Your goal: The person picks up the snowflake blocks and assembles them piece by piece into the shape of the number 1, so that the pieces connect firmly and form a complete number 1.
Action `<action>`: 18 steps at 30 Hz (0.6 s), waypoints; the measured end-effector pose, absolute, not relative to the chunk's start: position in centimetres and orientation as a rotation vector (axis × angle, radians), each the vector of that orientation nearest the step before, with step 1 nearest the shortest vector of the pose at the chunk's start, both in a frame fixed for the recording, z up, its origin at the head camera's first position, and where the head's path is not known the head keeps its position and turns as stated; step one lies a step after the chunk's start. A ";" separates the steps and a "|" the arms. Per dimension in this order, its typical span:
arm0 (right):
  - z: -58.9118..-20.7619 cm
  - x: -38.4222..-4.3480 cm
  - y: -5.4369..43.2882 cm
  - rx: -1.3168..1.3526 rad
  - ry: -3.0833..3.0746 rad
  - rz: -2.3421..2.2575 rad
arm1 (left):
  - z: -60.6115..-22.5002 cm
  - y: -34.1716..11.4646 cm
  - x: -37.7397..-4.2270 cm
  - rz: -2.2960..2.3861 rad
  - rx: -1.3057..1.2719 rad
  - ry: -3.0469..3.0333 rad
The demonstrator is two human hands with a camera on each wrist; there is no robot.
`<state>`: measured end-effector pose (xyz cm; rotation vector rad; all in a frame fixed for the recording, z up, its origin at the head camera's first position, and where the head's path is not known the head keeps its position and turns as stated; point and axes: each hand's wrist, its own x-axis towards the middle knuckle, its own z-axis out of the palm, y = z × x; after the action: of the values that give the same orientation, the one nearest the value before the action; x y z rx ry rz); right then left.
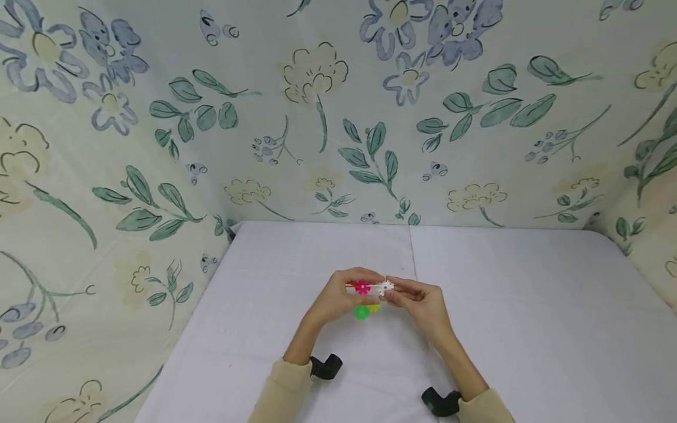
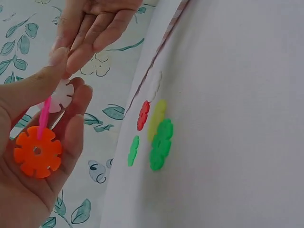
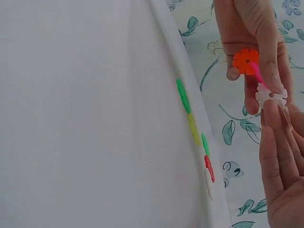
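My left hand point(image 1: 338, 296) holds a small chain of notched plastic snowflake discs. An orange disc point(image 2: 38, 152) lies by its palm, with a pink disc point(image 1: 362, 286) slotted edge-on into it. At the chain's other end is a white disc point(image 1: 385, 287), which touches the pink one. From the right side, my right hand point(image 1: 425, 305) pinches this white disc between thumb and fingers. Fingertips of the two hands nearly meet there, so the exact joint between pink and white is partly hidden. Both hands are held above the table.
Loose discs lie on the white-covered table point(image 1: 529, 329) below the hands: green point(image 2: 161, 145), yellow point(image 2: 157, 118), red point(image 2: 143, 115), white point(image 2: 155, 85) and a smaller-looking green point(image 2: 133, 151). A floral cloth point(image 1: 317, 117) hangs behind and at the sides.
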<state>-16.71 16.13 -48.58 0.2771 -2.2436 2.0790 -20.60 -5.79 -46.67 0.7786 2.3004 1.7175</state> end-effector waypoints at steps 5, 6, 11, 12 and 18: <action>-48.4 -16.8 16.2 0.201 -2.319 2.137 | -47.3 -5.2 -20.4 1.754 0.713 2.320; -48.4 -16.8 16.3 0.176 -2.343 2.113 | -47.3 -5.1 -20.3 1.751 0.670 2.346; -48.8 -17.3 17.1 -0.007 -2.500 1.804 | -47.5 -5.3 -20.4 1.700 0.464 2.480; -49.0 -17.4 17.3 -0.037 -2.517 1.763 | -47.6 -5.4 -20.5 1.703 0.441 2.484; -50.3 -18.1 17.7 0.003 -2.623 1.672 | -48.0 -5.9 -20.9 1.703 0.426 2.465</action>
<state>-18.14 17.73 -50.31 0.0031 -2.6227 1.6715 -20.87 -5.91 -47.99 0.4262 2.4653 1.7030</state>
